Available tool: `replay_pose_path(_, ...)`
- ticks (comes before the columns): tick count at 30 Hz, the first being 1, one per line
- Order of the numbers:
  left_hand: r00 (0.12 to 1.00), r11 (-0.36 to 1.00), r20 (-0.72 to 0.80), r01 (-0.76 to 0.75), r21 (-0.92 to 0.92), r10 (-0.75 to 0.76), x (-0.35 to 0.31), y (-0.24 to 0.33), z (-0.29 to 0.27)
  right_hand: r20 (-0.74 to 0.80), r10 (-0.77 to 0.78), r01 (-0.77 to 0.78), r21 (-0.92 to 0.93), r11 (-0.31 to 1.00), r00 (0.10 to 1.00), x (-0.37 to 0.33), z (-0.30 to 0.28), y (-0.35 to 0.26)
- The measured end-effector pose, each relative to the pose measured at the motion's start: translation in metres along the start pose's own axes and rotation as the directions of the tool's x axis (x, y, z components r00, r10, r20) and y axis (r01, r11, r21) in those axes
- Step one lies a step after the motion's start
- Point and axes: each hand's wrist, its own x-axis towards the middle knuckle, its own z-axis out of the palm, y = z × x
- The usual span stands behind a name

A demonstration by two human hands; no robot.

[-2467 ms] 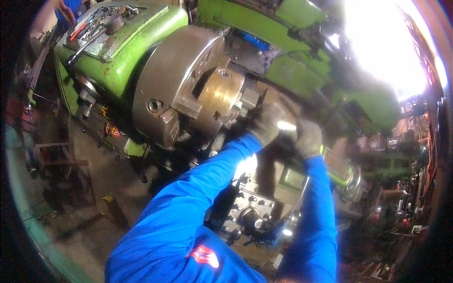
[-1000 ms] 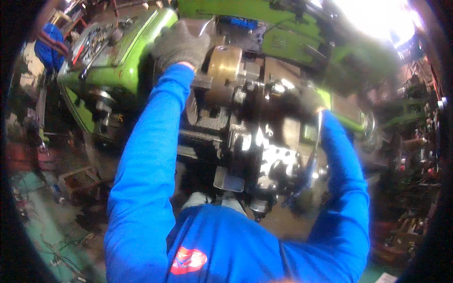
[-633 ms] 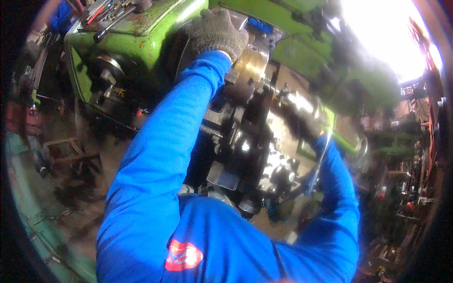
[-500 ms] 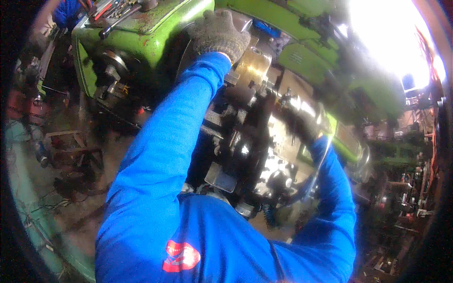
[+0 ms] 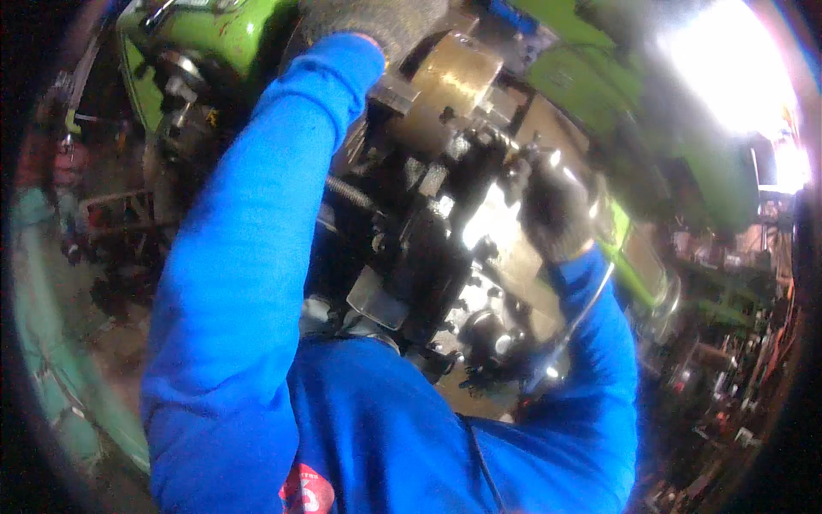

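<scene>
Head view shows the left hand [image 5: 372,30] just left of the brass-coloured cylinder [image 5: 454,75], the right hand [image 5: 556,204] to its lower right, either grip impossible to tell.

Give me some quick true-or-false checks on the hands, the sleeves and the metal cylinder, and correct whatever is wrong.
1. The left hand wears a glove. True.
2. The left sleeve is red. False: it is blue.
3. The brass-coloured cylinder is to the right of the left hand. True.
4. The right hand is higher in the view than the left hand. False: it is lower.
5. A red patch shows at the bottom of the view. True.
</scene>
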Motion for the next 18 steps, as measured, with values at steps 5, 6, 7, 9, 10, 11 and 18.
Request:
replay_pose_path(5,0.991,0.994,-0.134,-0.014,0.109,0.029,0.007,-0.006,0.034,0.073,0.367,-0.357,0.468,0.808,0.927,-0.002,-0.046,-0.017)
replay_pose_path(6,0.996,0.996,-0.09,-0.006,0.094,0.015,0.006,-0.005,0.03,0.028,0.366,-0.354,0.33,0.875,0.93,0.002,-0.058,-0.016)
replay_pose_path(7,0.999,0.997,-0.048,-0.003,0.078,0.006,0.005,-0.001,0.021,-0.02,0.364,-0.354,0.182,0.917,0.931,0.006,-0.071,-0.015)
replay_pose_path(9,1.0,1.0,-0.018,-0.019,0.02,0.019,0.003,0.003,0.012,-0.166,0.345,-0.351,-0.006,0.936,0.924,0.017,-0.091,-0.005)
replay_pose_path(10,0.999,0.999,-0.03,-0.04,-0.021,0.039,0.0,0.003,0.012,-0.157,0.237,-0.238,0.01,0.971,0.959,0.024,-0.1,0.007)
replay_pose_path(11,0.998,0.999,-0.046,-0.042,-0.019,0.041,0.001,0.005,0.014,-0.15,0.124,-0.122,0.025,0.992,0.981,0.035,-0.109,0.024)
replay_pose_path(18,0.994,0.998,-0.094,-0.047,0.031,0.05,0.002,0.001,0.005,0.282,0.25,-0.151,-0.331,0.932,0.926,0.119,-0.11,0.086)
